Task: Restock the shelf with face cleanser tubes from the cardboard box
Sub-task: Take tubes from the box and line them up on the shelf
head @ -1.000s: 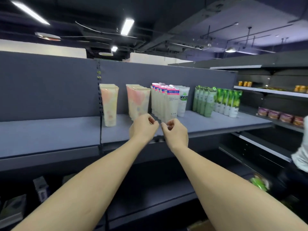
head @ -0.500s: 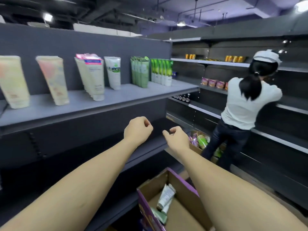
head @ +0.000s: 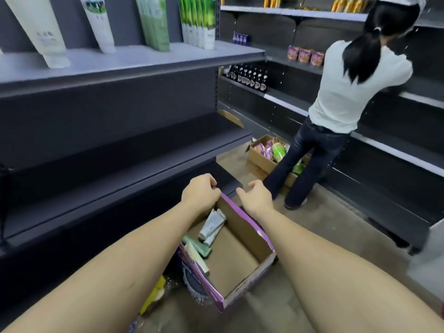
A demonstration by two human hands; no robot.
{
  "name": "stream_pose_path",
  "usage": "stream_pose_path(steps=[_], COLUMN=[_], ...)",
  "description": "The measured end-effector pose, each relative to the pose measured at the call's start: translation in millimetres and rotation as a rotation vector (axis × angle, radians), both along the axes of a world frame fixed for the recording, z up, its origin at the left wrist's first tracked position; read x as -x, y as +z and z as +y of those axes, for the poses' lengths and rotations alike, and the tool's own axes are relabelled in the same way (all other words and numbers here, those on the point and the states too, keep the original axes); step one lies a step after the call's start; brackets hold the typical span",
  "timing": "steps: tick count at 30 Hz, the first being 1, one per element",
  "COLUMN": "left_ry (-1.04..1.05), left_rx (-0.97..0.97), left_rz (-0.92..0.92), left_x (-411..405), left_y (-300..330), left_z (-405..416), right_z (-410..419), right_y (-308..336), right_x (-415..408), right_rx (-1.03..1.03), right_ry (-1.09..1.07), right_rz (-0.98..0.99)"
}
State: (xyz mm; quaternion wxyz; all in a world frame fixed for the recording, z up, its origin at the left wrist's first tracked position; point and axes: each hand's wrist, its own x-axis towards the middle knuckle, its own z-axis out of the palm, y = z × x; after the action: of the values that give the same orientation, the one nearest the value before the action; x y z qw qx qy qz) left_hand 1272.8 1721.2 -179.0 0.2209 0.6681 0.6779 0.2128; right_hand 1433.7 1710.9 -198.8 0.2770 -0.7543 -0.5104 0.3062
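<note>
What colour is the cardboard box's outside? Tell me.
Purple, with plain brown inside; cardboard box, head view.
</note>
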Motion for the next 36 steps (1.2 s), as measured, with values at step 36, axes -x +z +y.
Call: stream_pose_path(steps=[36], left_ry=[0.205], left_rx=[1.049], left_rz=[0.198], left_x=[25.4], left_y=[-389.7], left_z=[122.5], right_z=[156.2], right_y=[-377.2], right_x=[66.1], right_rx=[0.611], right_ry=[-0.072], right_rz=[0.140])
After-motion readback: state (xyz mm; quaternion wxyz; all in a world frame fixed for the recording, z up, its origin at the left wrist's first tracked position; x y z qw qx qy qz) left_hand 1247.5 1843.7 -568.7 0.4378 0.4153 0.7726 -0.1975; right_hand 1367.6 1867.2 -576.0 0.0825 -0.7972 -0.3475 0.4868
